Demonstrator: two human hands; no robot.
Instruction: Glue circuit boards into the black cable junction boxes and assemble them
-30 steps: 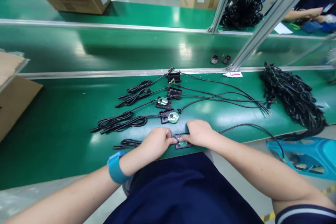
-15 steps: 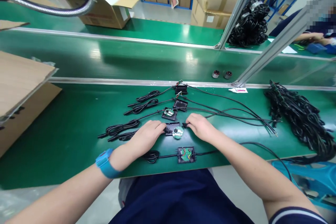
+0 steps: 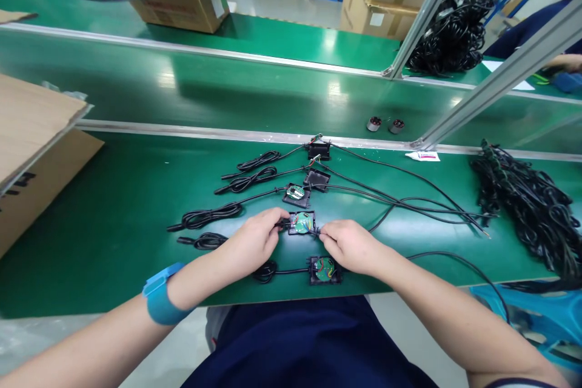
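A round green circuit board (image 3: 301, 222) lies over a small black plastic case (image 3: 311, 216) on the green bench. My left hand (image 3: 260, 236) pinches the black cable at the case's left end. On the right side, my right hand (image 3: 348, 244) has its fingers closed on the cable that leaves the board there. Nearer to me rests another open case with a circuit board (image 3: 325, 269) inside. Just beyond my hands sits a third case with a board (image 3: 295, 192), and behind it are two black cases (image 3: 317, 179) with wire ends beside them.
Coiled black cables (image 3: 211, 211) lie left of the cases. A thick cable bundle (image 3: 527, 212) covers the bench's right side. A cardboard box (image 3: 40, 151) stands at the left. A white tube (image 3: 424, 156) lies by the metal rail, with two small metal cylinders (image 3: 374, 124) beyond.
The circuit board has turned over, from its pale-marked side to its green wired side, and sits over the case. Both hands stay on the cables; the view has shifted slightly.
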